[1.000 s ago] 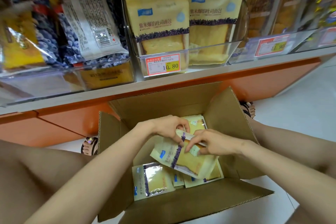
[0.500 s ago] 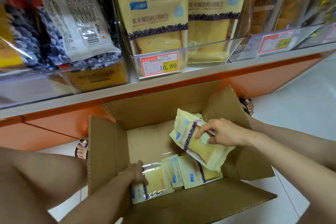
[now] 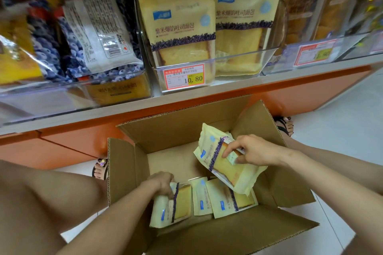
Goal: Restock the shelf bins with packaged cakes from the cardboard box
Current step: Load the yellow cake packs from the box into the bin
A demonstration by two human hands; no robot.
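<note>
1. While the left hand (image 3: 163, 182) is curling its fingers over the top edge of a cake packet (image 3: 182, 203), that packet is lying flat on the floor of the cardboard box (image 3: 124, 172), at its left, long axis pointing toward the person.
2. Two spare packets (image 3: 230, 198) are lying flat just beside it, in the middle of the box.
3. Over the right side, the right hand (image 3: 255, 151) is pinching a raised packet (image 3: 219, 172) between thumb and fingers, holding it tilted, long axis slanting from upper left to lower right.
4. Up and ahead, the shelf bin (image 3: 238, 57) is holding matching packets upright, so the right hand is sitting nearer, and its packet is probably needing a turn to stand.
</note>
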